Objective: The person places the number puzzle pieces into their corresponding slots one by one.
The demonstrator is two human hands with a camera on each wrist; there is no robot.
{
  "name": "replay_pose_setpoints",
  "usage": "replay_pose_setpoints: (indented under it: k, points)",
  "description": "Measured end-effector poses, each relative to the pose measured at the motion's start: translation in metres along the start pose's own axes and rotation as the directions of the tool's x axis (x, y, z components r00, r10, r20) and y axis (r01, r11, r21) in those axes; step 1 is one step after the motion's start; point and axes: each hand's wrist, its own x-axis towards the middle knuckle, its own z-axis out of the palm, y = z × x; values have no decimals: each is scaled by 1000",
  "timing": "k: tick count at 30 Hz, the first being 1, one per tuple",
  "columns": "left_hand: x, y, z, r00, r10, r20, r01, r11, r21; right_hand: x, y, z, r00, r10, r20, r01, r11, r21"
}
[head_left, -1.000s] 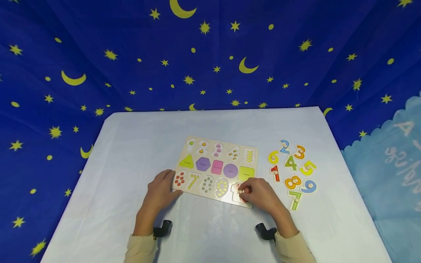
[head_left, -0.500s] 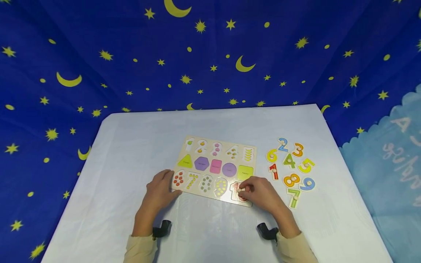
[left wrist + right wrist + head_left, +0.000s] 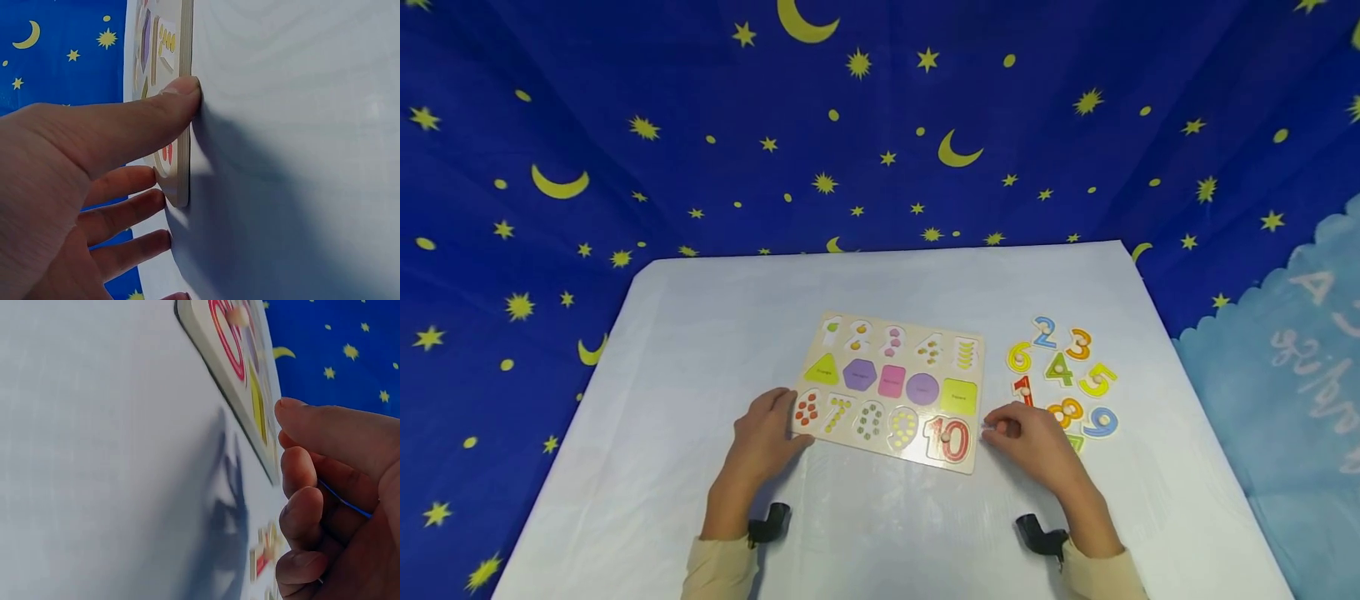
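In the head view, the wooden board (image 3: 883, 447) lies tilted on the table, with the red 10 piece (image 3: 956, 439) in its lower right recess. My left hand (image 3: 763, 437) rests at the board's lower left corner; the left wrist view shows the thumb of that hand (image 3: 69, 156) against the board's edge (image 3: 185, 50), with the fingers spread on the far side. Just right of the board is my right hand (image 3: 1037, 442), which holds nothing. In the right wrist view this hand (image 3: 356, 487) has loosely bent fingers, apart from the board (image 3: 234, 400).
Loose number pieces lie right of the board, among them a blue 2 (image 3: 1044, 332), a green 4 (image 3: 1060, 369) and a blue 9 (image 3: 1102, 422). My right hand partly covers the red 1 (image 3: 1023, 389), orange 8 (image 3: 1067, 412) and green 7 (image 3: 1077, 442).
My right hand has let go of the 10 piece's knob and moved right, off the board. The 10 piece now shows whole in its recess. My left hand stays at the corner.
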Motion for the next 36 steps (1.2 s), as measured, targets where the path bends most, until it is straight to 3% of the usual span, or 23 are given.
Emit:
replay_pose_setpoints:
  k: [5, 15, 19, 24, 31, 36]
  points:
    - [2, 2, -1, 1000, -7, 1, 7, 1000, 7, -3, 12, -10, 998, 37, -47, -36, 999, 11]
    - [-4, 1, -2, 999, -34, 11, 34, 999, -8, -6, 34, -21, 987, 36, -156, -34, 999, 16]
    - [-3, 1, -1, 1000, -12, -3, 12, 1000, -10, -9, 42, -30, 979, 88, -186, -79, 995, 59]
    - [-1, 0, -1, 1000, 8, -12, -8, 1000, -10, -11, 50, -41, 958, 202, -204, -190, 979, 80]
    - [-2, -2, -1, 1000, 0, -7, 0, 1000, -5, -13, 60, -44, 933, 258, -252, -243, 966, 91]
    - [0, -1, 0, 1000, 3, -4, -3, 1000, -11, -11, 64, -46, 900, 358, -250, -337, 933, 123]
